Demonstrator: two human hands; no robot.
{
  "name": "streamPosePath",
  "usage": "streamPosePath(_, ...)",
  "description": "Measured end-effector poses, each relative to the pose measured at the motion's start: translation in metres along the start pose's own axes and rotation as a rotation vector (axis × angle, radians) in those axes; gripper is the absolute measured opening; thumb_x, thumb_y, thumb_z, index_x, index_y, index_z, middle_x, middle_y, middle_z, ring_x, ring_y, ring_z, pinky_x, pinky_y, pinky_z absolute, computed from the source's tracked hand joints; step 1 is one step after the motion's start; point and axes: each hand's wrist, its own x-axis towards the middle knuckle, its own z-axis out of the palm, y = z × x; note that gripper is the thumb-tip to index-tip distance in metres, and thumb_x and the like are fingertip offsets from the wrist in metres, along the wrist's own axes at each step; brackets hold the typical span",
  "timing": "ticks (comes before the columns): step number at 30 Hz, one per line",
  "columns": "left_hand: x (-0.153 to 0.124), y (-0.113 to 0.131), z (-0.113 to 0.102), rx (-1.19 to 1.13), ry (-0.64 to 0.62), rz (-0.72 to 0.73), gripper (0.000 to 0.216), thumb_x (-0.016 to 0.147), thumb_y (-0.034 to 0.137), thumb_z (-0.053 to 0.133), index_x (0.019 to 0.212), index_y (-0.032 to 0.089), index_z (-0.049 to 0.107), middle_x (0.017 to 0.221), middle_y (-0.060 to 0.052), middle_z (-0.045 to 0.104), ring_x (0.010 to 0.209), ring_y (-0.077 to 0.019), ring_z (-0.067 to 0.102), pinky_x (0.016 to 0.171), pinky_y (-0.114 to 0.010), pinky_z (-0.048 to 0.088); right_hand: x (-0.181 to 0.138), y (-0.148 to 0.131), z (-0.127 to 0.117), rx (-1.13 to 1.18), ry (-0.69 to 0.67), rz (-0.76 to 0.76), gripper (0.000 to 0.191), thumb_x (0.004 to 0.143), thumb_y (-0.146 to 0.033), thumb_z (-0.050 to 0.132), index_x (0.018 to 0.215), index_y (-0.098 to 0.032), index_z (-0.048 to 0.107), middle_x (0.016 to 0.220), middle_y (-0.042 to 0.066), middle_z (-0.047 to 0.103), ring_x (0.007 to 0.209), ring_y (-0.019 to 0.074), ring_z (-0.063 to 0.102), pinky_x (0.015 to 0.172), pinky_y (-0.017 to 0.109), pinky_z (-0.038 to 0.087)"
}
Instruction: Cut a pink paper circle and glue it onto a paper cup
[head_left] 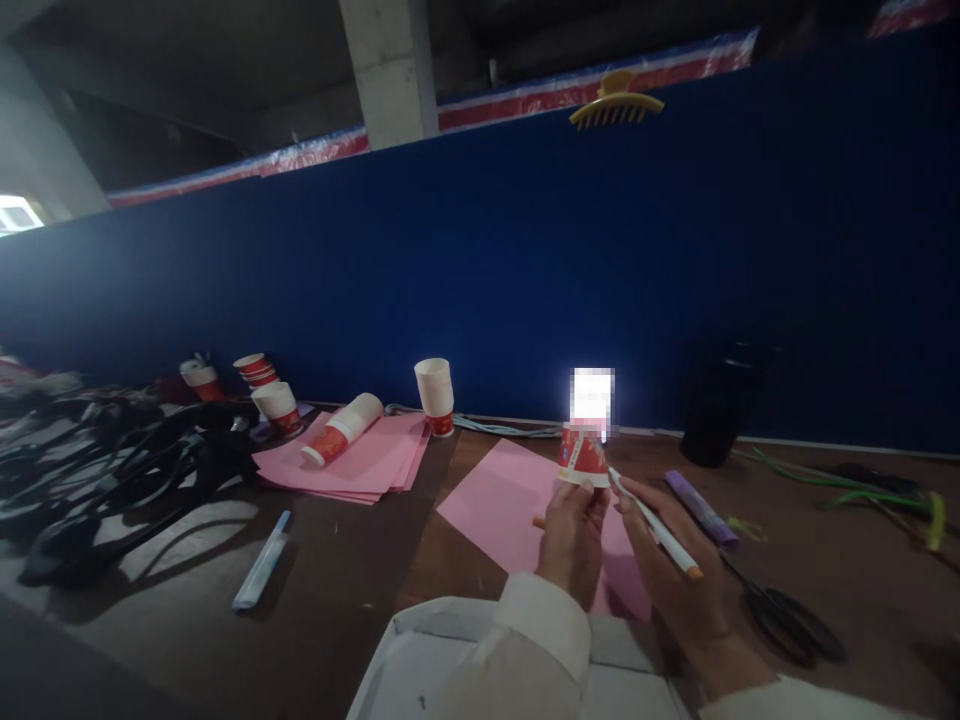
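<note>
Two hands cooperate: left hand (574, 535) grips the inverted cup (583, 455) steady, right hand (667, 570) pinches a pen (656, 525) at its side.

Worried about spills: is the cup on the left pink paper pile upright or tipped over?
Tipped over: the cup lies on its side across the pink paper pile, red end nearer the viewer.

Scissors (752, 592) lie at four o'clock on the worktop (352, 590), a purple marker (701, 508) just beside them; spare cups (341, 430) rest on pink sheets (375, 462) at ten o'clock.
</note>
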Motion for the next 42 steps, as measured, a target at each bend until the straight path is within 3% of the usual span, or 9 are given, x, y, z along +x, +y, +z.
streamPosePath(5, -0.001, -0.001, -0.001, -0.035, 0.035, -0.068, 0.013, 0.075, 0.018, 0.077, 0.085, 0.014, 0.070, 0.092, -0.007, 0.071, 0.086, -0.0146, 0.067, 0.087, -0.026, 0.052, -0.002, 0.001, 0.003, -0.090, 0.028, 0.154, 0.023, 0.092, -0.041, 0.066, 0.104, -0.022, 0.074, 0.098, 0.006, 0.077, 0.088, 0.0234, 0.073, 0.081, 0.037, 0.058)
streamPosePath(10, 0.002, -0.004, -0.004, -0.016, 0.061, -0.070, 0.012, 0.074, 0.018, 0.076, 0.083, 0.015, 0.070, 0.089, -0.005, 0.069, 0.083, -0.0142, 0.066, 0.088, -0.026, 0.051, -0.003, 0.003, 0.004, -0.143, 0.023, 0.196, 0.025, 0.091, -0.043, 0.066, 0.102, -0.023, 0.074, 0.097, 0.005, 0.078, 0.087, 0.0232, 0.073, 0.080, 0.035, 0.057)
streamPosePath(16, 0.001, -0.001, -0.002, 0.027, 0.047, -0.023, 0.016, 0.069, 0.024, 0.080, 0.073, 0.016, 0.066, 0.074, -0.001, 0.062, 0.075, -0.0141, 0.062, 0.080, -0.026, 0.050, -0.002, -0.007, 0.005, -0.112, -0.038, 0.014, 0.019, 0.092, -0.036, 0.066, 0.104, -0.024, 0.073, 0.097, 0.005, 0.078, 0.087, 0.0228, 0.074, 0.082, 0.037, 0.057)
streamPosePath(20, 0.001, 0.000, 0.000, 0.050, 0.022, -0.024, 0.023, 0.067, 0.026, 0.079, 0.064, 0.017, 0.058, 0.063, 0.002, 0.054, 0.062, -0.0113, 0.054, 0.069, -0.025, 0.046, -0.003, -0.012, 0.007, -0.030, -0.088, -0.027, 0.016, 0.093, -0.030, 0.067, 0.107, -0.026, 0.072, 0.098, 0.004, 0.077, 0.087, 0.0212, 0.073, 0.082, 0.035, 0.057)
streamPosePath(25, 0.005, -0.002, -0.004, 0.040, 0.064, -0.019, 0.016, 0.069, 0.024, 0.077, 0.075, 0.016, 0.064, 0.073, -0.001, 0.061, 0.073, -0.0138, 0.061, 0.077, -0.026, 0.048, -0.006, -0.005, 0.008, -0.086, -0.074, 0.045, 0.019, 0.093, -0.035, 0.066, 0.108, -0.025, 0.073, 0.101, 0.005, 0.078, 0.091, 0.0228, 0.073, 0.085, 0.037, 0.055)
streamPosePath(30, 0.007, -0.006, -0.007, 0.004, 0.063, -0.018, 0.014, 0.070, 0.020, 0.076, 0.077, 0.017, 0.064, 0.080, -0.003, 0.063, 0.081, -0.0154, 0.063, 0.084, -0.027, 0.049, -0.004, -0.003, 0.009, -0.124, -0.016, 0.150, 0.021, 0.091, -0.041, 0.066, 0.100, -0.024, 0.073, 0.093, 0.005, 0.077, 0.083, 0.0220, 0.073, 0.075, 0.034, 0.056)
streamPosePath(38, 0.011, -0.010, -0.009, 0.002, 0.011, -0.008, 0.010, 0.069, 0.017, 0.070, 0.075, 0.016, 0.062, 0.077, -0.002, 0.058, 0.072, -0.0139, 0.057, 0.080, -0.027, 0.046, -0.006, 0.001, 0.010, -0.149, -0.048, 0.259, 0.031, 0.089, -0.049, 0.064, 0.100, -0.022, 0.072, 0.095, 0.008, 0.076, 0.085, 0.0263, 0.071, 0.080, 0.039, 0.055)
streamPosePath(42, 0.011, -0.009, -0.009, -0.001, 0.017, 0.017, 0.008, 0.071, 0.014, 0.068, 0.073, 0.017, 0.062, 0.073, -0.001, 0.057, 0.070, -0.0131, 0.054, 0.077, -0.027, 0.045, -0.006, 0.002, 0.011, -0.180, -0.042, 0.240, 0.033, 0.088, -0.050, 0.064, 0.098, -0.021, 0.073, 0.095, 0.008, 0.076, 0.084, 0.0262, 0.071, 0.079, 0.039, 0.054)
